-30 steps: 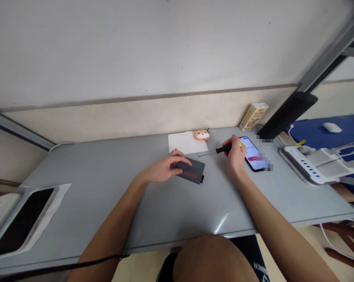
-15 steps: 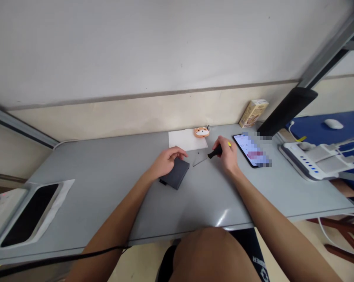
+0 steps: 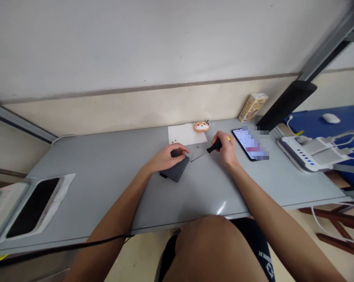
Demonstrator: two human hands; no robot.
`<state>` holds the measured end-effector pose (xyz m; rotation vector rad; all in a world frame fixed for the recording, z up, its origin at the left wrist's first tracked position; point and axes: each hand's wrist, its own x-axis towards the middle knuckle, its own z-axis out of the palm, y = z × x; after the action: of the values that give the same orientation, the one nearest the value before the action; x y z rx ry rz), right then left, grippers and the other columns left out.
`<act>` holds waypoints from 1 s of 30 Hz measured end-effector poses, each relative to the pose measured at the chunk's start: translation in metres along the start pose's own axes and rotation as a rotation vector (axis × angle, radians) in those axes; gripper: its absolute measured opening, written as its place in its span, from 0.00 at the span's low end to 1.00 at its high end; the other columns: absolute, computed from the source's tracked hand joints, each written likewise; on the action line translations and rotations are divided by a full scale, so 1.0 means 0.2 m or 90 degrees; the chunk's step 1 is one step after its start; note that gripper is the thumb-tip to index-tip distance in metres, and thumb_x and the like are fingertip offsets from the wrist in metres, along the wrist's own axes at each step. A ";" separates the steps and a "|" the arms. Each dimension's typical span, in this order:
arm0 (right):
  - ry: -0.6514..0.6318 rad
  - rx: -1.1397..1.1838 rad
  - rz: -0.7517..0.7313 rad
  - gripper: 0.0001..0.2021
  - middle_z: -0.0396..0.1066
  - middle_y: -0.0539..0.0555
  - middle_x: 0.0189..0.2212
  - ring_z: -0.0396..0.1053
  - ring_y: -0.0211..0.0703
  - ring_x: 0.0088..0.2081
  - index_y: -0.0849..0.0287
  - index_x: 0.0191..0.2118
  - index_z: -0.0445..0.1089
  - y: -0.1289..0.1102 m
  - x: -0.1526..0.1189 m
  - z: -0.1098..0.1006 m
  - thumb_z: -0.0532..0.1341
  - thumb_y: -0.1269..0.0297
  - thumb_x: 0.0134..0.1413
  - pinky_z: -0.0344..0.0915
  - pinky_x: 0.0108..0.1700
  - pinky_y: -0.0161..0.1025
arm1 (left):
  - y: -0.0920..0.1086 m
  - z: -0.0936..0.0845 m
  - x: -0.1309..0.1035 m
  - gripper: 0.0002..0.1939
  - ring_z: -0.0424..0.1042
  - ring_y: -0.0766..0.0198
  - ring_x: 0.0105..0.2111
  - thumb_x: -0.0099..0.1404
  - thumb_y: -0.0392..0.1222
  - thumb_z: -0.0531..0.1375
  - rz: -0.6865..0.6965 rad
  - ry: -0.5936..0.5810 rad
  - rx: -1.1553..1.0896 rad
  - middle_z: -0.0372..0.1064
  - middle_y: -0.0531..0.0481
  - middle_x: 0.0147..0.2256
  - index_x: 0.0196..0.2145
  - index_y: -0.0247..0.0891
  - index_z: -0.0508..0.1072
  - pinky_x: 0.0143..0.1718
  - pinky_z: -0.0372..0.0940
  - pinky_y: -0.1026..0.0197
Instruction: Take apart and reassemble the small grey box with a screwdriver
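Note:
My left hand (image 3: 169, 157) lies over the far left part of a flat dark grey box (image 3: 177, 171), its thumb on the top and its fingers curled along the far edge. A small black tab (image 3: 163, 175) sticks out at the box's near left side. In my right hand (image 3: 226, 147) is a screwdriver (image 3: 214, 146) with a black handle and a yellow end. Its thin shaft points left and down, the tip just right of the box, apparently not touching it. One tiny dark screw-like piece (image 3: 198, 147) lies on the table beyond the shaft.
White paper (image 3: 182, 135) behind my hands bears several tiny dark pieces and an orange animal-faced case (image 3: 201, 126). Rightward are a lit phone (image 3: 247, 144), a carton (image 3: 252, 107), a black cylinder (image 3: 287, 105) and a power strip (image 3: 297, 154). A dark-screened device (image 3: 32, 207) lies far left.
My left hand has shifted slightly right over the box, its thumb now on the top. The screwdriver tip has moved a little left toward the box. The view has tilted slightly down.

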<state>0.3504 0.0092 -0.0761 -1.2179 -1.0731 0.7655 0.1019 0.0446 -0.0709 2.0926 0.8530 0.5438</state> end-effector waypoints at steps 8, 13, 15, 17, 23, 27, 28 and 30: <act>0.279 -0.008 -0.002 0.19 0.59 0.48 0.17 0.58 0.37 0.22 0.57 0.19 0.68 0.06 0.09 -0.09 0.55 0.57 0.58 0.53 0.25 0.36 | 0.05 0.05 0.01 0.12 0.73 0.61 0.38 0.70 0.37 0.56 -0.032 0.012 0.064 0.74 0.47 0.43 0.47 0.44 0.78 0.42 0.70 0.56; 0.285 0.003 0.032 0.18 0.61 0.47 0.18 0.58 0.37 0.23 0.57 0.21 0.69 0.10 0.10 -0.09 0.55 0.56 0.58 0.55 0.25 0.36 | 0.05 0.14 0.02 0.12 0.74 0.60 0.38 0.72 0.38 0.54 -0.042 0.083 0.094 0.74 0.46 0.42 0.40 0.40 0.79 0.43 0.69 0.56; 0.236 0.004 0.047 0.17 0.61 0.47 0.19 0.59 0.37 0.23 0.57 0.22 0.69 0.11 0.09 -0.07 0.56 0.55 0.57 0.56 0.25 0.35 | 0.04 0.14 0.02 0.12 0.74 0.59 0.38 0.72 0.39 0.54 -0.050 0.091 0.079 0.75 0.47 0.40 0.38 0.40 0.78 0.42 0.68 0.57; 0.193 0.002 0.053 0.17 0.62 0.47 0.19 0.60 0.36 0.23 0.57 0.23 0.70 0.10 0.08 -0.05 0.56 0.54 0.57 0.57 0.26 0.35 | 0.01 0.13 0.02 0.11 0.74 0.60 0.37 0.72 0.41 0.54 -0.055 0.122 0.057 0.76 0.48 0.38 0.39 0.40 0.77 0.39 0.68 0.58; 0.152 0.081 0.087 0.19 0.61 0.47 0.17 0.59 0.36 0.19 0.57 0.23 0.69 0.10 0.07 -0.01 0.56 0.50 0.57 0.55 0.23 0.36 | -0.10 0.07 0.03 0.11 0.68 0.65 0.31 0.73 0.45 0.57 -0.026 0.205 0.115 0.74 0.50 0.37 0.45 0.41 0.78 0.37 0.65 0.61; 0.102 0.114 0.097 0.19 0.60 0.47 0.15 0.58 0.36 0.18 0.57 0.23 0.70 0.10 0.05 0.01 0.57 0.50 0.58 0.53 0.22 0.36 | -0.12 0.06 0.01 0.14 0.68 0.65 0.32 0.70 0.47 0.62 0.013 0.159 0.156 0.71 0.51 0.39 0.51 0.44 0.77 0.39 0.65 0.62; 0.087 0.115 0.095 0.20 0.61 0.47 0.15 0.58 0.36 0.18 0.58 0.23 0.70 0.10 0.05 0.02 0.57 0.49 0.58 0.54 0.22 0.35 | -0.12 0.07 0.01 0.14 0.69 0.65 0.33 0.70 0.47 0.62 0.018 0.152 0.162 0.71 0.51 0.40 0.52 0.44 0.77 0.40 0.65 0.62; 0.055 0.106 0.087 0.21 0.62 0.47 0.15 0.58 0.36 0.19 0.58 0.24 0.71 0.09 0.04 0.03 0.56 0.48 0.59 0.55 0.23 0.35 | -0.12 0.07 0.01 0.13 0.71 0.64 0.36 0.71 0.47 0.61 0.026 0.142 0.172 0.72 0.50 0.41 0.51 0.44 0.78 0.41 0.65 0.61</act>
<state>0.3479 0.0225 -0.0929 -1.1794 -0.8452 0.8821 0.1033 0.0498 -0.0984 2.3282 1.0626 0.7277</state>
